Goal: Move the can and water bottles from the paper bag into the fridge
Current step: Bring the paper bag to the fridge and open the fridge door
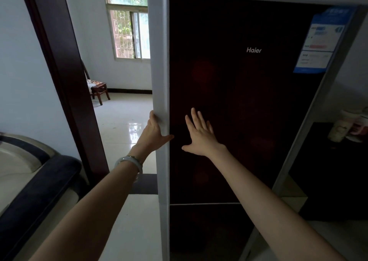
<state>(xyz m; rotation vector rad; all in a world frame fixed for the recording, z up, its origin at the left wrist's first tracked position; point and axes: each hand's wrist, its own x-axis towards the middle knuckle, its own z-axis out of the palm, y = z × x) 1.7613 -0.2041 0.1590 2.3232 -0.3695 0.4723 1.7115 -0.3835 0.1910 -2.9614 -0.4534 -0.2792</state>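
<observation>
Dark glass fronts the Haier fridge door (239,101), whose silver left edge (160,81) the left hand (154,130) grips while the right hand (200,136) lies flat with fingers spread, open tiled floor (123,117) lying leftward

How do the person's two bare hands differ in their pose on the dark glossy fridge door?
The left hand curls around the door's grey side edge, while the right hand lies flat on the dark front panel. The left wrist wears a pale bangle; the right is bare. Both hold nothing.
</observation>
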